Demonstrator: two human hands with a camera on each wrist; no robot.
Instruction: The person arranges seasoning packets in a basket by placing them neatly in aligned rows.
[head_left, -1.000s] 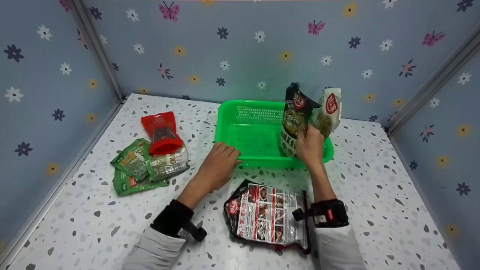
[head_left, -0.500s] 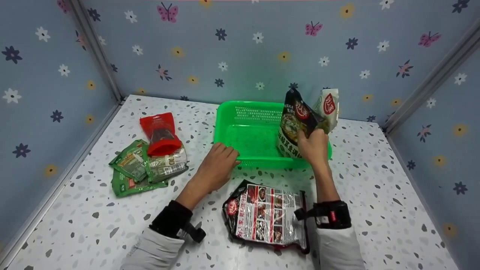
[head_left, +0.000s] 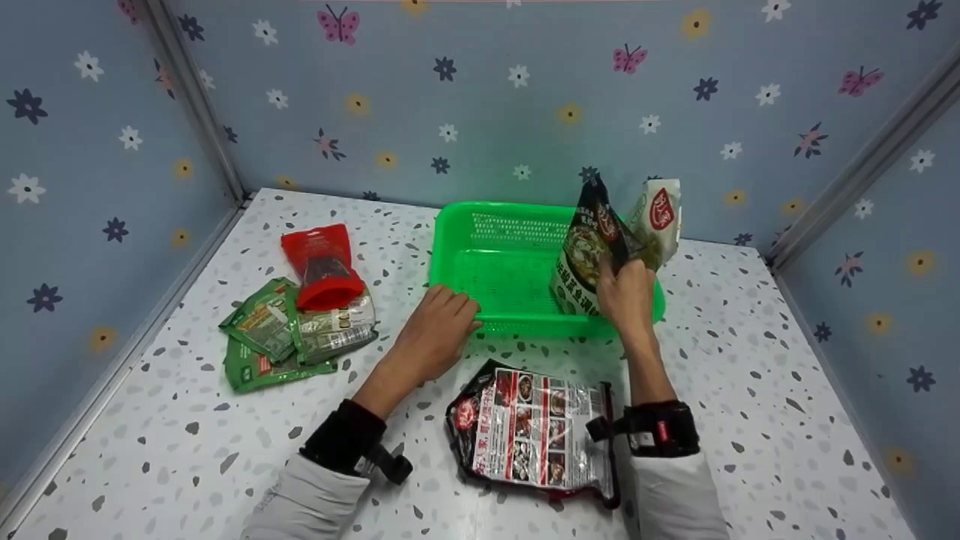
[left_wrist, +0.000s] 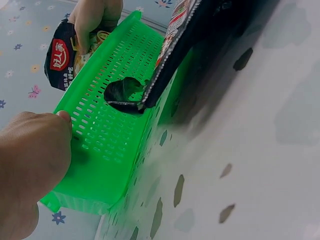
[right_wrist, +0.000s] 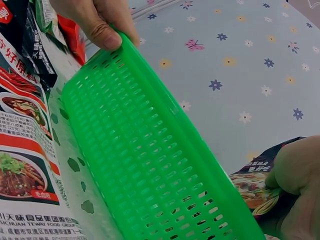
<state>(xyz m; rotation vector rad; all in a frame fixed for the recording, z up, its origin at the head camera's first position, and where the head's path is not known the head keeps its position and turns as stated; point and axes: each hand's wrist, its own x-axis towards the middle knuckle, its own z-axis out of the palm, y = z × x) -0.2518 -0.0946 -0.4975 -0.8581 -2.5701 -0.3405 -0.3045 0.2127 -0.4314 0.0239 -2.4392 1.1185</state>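
My left hand [head_left: 431,334] grips the front left rim of a green plastic basket [head_left: 540,324], with its thumb on the outer side in the right wrist view. Over the basket's right end, my right hand [head_left: 628,300] pinches a black seasoning packet [head_left: 581,251] that stands upright, its lower part inside the basket. Behind that hand a white packet [head_left: 660,214] with a red logo stands in the right end, partly hidden. A black-edged packet [head_left: 544,427] printed with dish pictures lies on the table between my forearms.
To the left, several green packets [head_left: 262,322] lie in an overlapping pile with a red pouch [head_left: 322,266] on top. Flower-patterned panels [head_left: 510,97] enclose the speckled table [head_left: 765,360] at the back and both sides.
My right hand has shifted slightly right and down, and the black packet has sunk a little lower and tilted in the basket. The left hand stays on the rim.
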